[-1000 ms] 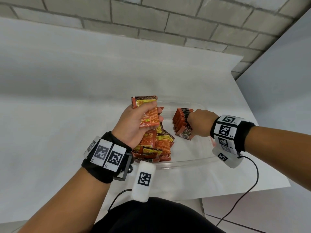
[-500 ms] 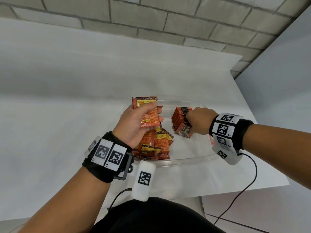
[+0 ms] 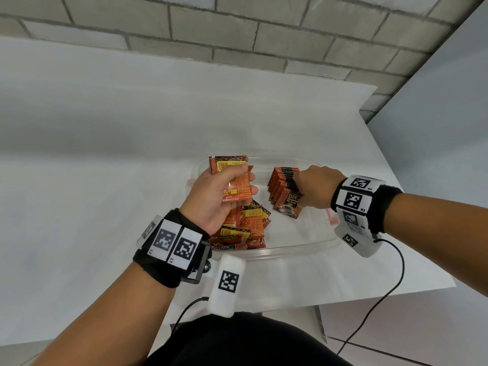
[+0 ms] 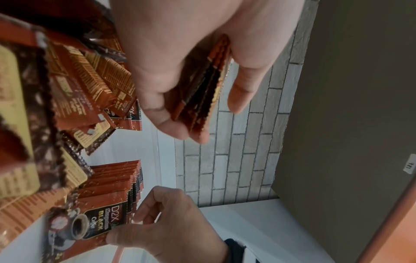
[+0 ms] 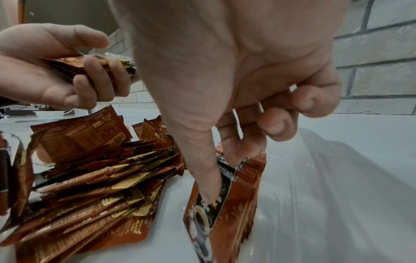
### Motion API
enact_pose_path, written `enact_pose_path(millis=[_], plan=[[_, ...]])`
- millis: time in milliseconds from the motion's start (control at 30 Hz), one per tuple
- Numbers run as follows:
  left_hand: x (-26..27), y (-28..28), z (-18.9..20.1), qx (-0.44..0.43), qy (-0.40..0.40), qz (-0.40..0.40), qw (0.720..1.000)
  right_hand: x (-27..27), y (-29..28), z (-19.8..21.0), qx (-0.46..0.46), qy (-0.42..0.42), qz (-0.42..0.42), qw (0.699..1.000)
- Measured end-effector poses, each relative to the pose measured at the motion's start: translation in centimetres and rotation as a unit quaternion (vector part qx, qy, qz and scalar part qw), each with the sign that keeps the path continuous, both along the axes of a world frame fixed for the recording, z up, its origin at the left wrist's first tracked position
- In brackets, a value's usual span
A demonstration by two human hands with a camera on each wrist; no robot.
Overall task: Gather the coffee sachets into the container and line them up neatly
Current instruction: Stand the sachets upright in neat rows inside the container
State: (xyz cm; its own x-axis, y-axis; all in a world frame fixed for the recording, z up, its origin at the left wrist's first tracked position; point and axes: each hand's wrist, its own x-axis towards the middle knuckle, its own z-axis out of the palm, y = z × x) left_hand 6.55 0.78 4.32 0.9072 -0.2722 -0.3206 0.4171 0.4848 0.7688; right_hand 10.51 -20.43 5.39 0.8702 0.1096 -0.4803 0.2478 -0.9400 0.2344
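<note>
Head view: left hand (image 3: 219,196) raised over the container's near-left part, fingers and thumb clamped on a small stack of sachets (image 3: 232,180), back panels up, long axis running away from the person. Right hand (image 3: 315,188) pinches the top edge of the front sachet (image 3: 287,207) between thumb and forefinger; other fingers curled. That sachet fronts a row of sachets (image 3: 281,180) standing on edge, leaning, filed front to back toward the far wall. Front label reads "D2X", "BLACK", "Coffee" beside a cup picture. Loose pile of sachets (image 3: 245,228) lies jumbled in the left part, mostly yellow-panel backs up; small print unreadable. Clear plastic container (image 3: 303,245) sits on a white bench (image 3: 92,180). Grey brick wall (image 3: 237,30) behind; plain grey panel (image 3: 435,128) to the right.
</note>
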Motion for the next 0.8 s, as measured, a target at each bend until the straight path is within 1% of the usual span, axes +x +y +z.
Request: enact_pose_path(millis=[100, 200, 267, 300, 333, 400, 467, 500, 600, 667, 733, 800], plan=[[0.1, -0.1, -0.1, -0.012, 0.019, 0.004, 1.000, 0.3, -0.3, 0.3, 0.029, -0.012, -0.008, 0.999], [0.1, -0.4, -0.2, -0.021, 0.029, -0.010, 0.999, 0.7, -1.0, 1.1, 0.059, -0.039, -0.040, 0.997], [0.2, -0.5, -0.3, -0.018, 0.035, -0.022, 0.999, 0.8, -1.5, 2.0, 0.120, -0.065, -0.068, 0.988], [0.2, -0.6, -0.3, -0.013, 0.033, -0.028, 0.999, 0.7, -1.6, 2.6, 0.179, -0.080, -0.080, 0.977], [0.2, -0.8, -0.2, -0.003, 0.028, -0.036, 0.999, 0.4, -1.5, 3.2, 0.250, -0.094, -0.090, 0.959], [0.0, -1.1, -0.1, 0.020, 0.006, -0.061, 0.998, -0.8, -0.7, 4.3, 0.381, -0.102, -0.100, 0.913], [-0.1, -1.6, 0.1, 0.036, -0.019, -0.090, 0.995, -2.1, 0.4, 4.8, 0.458, -0.077, -0.099, 0.880], [-0.2, -1.8, 0.2, 0.041, -0.029, -0.099, 0.994, -2.6, 0.8, 4.8, 0.476, -0.063, -0.092, 0.872], [-0.4, -2.1, 0.5, 0.058, -0.042, -0.102, 0.992, -3.3, 1.3, 4.2, 0.493, -0.054, -0.071, 0.865], [-0.4, -2.1, 0.7, 0.057, -0.044, -0.094, 0.993, -3.3, 1.3, 4.2, 0.524, -0.067, -0.082, 0.845], [-0.3, -2.1, 0.8, 0.047, -0.041, -0.080, 0.995, -3.4, 1.2, 4.1, 0.557, -0.114, -0.084, 0.818], [0.0, -1.9, 0.9, 0.029, -0.023, -0.055, 0.998, -3.6, 1.2, 4.0, 0.554, -0.194, -0.063, 0.807]])
